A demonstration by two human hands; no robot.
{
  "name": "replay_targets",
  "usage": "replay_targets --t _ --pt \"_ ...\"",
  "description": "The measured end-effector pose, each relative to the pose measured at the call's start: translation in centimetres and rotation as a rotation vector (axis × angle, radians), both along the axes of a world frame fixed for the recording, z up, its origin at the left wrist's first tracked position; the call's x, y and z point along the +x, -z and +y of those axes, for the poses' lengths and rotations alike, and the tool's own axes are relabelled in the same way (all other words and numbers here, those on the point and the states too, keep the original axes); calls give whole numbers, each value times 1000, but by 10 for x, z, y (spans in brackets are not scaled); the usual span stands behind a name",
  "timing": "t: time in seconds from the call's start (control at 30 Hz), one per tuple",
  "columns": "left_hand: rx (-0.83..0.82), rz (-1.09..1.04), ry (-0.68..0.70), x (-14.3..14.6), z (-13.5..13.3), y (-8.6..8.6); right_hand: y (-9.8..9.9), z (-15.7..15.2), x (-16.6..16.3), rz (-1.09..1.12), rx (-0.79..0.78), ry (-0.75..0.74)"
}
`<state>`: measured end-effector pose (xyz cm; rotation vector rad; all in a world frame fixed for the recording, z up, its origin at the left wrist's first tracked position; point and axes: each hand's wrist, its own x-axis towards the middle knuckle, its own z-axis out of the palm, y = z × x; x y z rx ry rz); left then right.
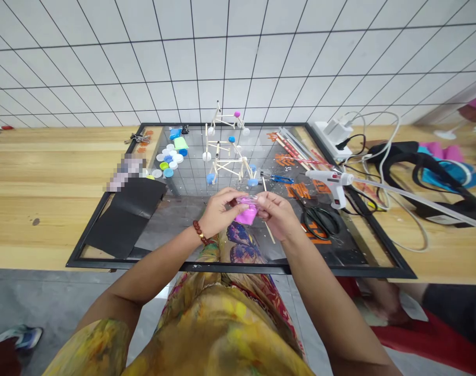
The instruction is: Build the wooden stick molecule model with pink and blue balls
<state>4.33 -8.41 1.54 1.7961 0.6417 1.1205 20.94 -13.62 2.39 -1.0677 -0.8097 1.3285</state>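
A bright pink packet with a clear plastic top (245,215), apparently soft clay in its wrapper, is held between my two hands above the glass-topped black-framed board. My left hand (223,209), with a beaded bracelet at the wrist, pinches its left side. The fingers of my right hand (276,211) are closed on the clear plastic at its upper right. Beyond my hands stand small frames of wooden sticks (228,166) with bottle caps as wheels. A thin wooden stick (269,233) lies beside my right hand.
Bottle caps (171,161) and a green packet (180,143) lie at the left, behind black sheets (128,216). On the right are black scissors (320,222), a white glue gun (332,183), sticks (290,149) and a power strip (331,140) with cables. Another person's leg (382,303) shows below right.
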Motion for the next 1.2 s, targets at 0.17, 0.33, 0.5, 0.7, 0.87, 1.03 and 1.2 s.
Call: replay_targets --t 0.17,0.33,0.5,0.7,0.87,1.03,1.2 --pt "-148 -108 -72 0 3 -2 3 -1 -3 -187 60 57" --pt "-454 -199 4 2 0 -3 1 -1 -4 -185 57 102" --pt "-710 -353 54 4 1 -1 2 -1 -2 -204 66 113" --pt "-540 -348 -135 1 9 3 3 -1 -1 -155 36 128" --pt "-298 -153 -105 2 4 2 3 -2 -2 -219 51 65" --pt "-74 -28 14 3 -2 2 5 -4 -2 -300 90 0" --pt "-128 -27 75 4 -5 1 5 -5 -2 -256 87 -68"
